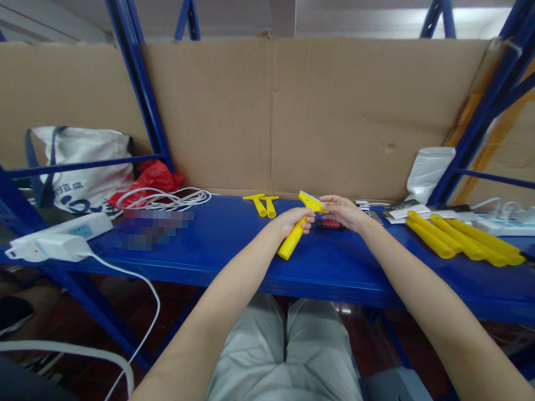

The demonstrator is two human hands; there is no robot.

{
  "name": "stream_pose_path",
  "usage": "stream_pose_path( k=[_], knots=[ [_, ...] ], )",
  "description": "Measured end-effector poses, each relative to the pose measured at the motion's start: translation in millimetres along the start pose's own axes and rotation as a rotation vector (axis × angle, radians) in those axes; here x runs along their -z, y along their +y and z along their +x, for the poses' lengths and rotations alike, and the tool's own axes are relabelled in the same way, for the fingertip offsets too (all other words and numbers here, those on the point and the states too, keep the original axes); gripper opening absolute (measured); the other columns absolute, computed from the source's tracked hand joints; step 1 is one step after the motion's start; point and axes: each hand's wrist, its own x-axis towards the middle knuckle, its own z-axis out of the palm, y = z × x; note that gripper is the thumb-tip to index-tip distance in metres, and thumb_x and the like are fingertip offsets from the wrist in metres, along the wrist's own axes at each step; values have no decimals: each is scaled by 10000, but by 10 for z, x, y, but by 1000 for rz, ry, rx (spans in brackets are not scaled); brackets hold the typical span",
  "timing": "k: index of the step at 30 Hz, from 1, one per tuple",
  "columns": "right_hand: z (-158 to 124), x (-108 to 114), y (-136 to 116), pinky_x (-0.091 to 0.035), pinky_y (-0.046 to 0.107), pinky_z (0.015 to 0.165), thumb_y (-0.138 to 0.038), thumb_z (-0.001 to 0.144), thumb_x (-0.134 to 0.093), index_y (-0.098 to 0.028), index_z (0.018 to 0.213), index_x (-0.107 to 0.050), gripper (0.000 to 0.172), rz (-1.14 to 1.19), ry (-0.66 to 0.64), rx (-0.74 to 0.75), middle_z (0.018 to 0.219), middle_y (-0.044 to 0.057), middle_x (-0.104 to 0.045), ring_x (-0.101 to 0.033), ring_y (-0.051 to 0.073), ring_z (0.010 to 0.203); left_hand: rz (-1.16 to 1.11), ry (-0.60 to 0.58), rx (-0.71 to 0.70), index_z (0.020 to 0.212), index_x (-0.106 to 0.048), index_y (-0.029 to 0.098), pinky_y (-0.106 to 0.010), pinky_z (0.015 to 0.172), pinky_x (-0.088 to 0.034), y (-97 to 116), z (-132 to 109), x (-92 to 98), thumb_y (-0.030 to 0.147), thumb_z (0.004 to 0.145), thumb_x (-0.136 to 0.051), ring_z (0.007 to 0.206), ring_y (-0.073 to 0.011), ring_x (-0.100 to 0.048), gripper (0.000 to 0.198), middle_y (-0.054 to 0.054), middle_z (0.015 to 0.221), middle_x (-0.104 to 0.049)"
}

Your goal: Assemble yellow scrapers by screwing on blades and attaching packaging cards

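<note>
My left hand (297, 221) is closed around the handle of a yellow scraper (291, 244), held tilted above the blue shelf. The scraper's wide head, with a pale strip along its edge, points away from me. At the right end of that head, the fingers of my right hand (344, 212) are pinched together on it. Two smaller yellow T-shaped scrapers (261, 207) lie side by side behind my left hand. Partly hidden under my right hand is a red and black object (331, 224) whose kind I cannot make out.
Several yellow tubular handles (430, 234) lie on the blue shelf (230, 246) at right, near a power strip (515, 223). At left are a white power strip (62, 236), coiled white cable (174, 199), a red bag (155, 178) and a cloth bag (87, 163). Cardboard (324, 114) stands behind.
</note>
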Motion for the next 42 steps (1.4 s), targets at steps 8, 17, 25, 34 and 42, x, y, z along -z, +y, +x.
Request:
stream_pose_path(
  k=[8, 17, 25, 34, 42],
  knots=[
    [-4, 11, -7, -492, 206, 587, 12, 731, -546, -185, 886, -559, 252, 12, -32, -3, 763, -3, -649, -623, 97, 662, 7, 9, 1, 683, -368, 188, -143, 348, -264, 7, -9, -12, 57, 827, -333, 298, -37, -280, 198, 92, 452, -330],
    [21, 34, 17, -502, 217, 600, 16, 713, -556, -192, 877, -558, 264, 8, -38, 14, 757, -9, -646, -620, 98, 660, 1, 7, -14, 693, -384, 187, -138, 348, -263, -6, -5, -9, 66, 815, -353, 305, -37, -283, 175, 89, 458, -334],
    [16, 30, 27, -501, 207, 594, 0, 696, -582, -200, 878, -529, 275, 3, -55, 42, 748, -21, -632, -614, 89, 656, 7, 12, -14, 683, -385, 183, -138, 349, -269, -14, 9, 0, 75, 837, -335, 300, -31, -282, 195, 91, 456, -340],
    [26, 1, 42, -499, 220, 608, -14, 696, -555, -208, 862, -511, 259, 2, -34, 38, 765, -26, -623, -602, 87, 648, -7, 20, -31, 665, -385, 181, -145, 343, -268, -22, 22, -7, 63, 811, -348, 304, -35, -285, 192, 84, 455, -340],
    [144, 107, 95, -500, 312, 761, -250, 746, -628, -202, 916, -577, 184, -520, 138, 144, 910, 52, -656, -617, 156, 823, -47, 50, -42, 663, -371, 186, -147, 348, -270, -27, 52, 53, 66, 803, -373, 309, -32, -293, 184, 89, 452, -347]
  ],
)
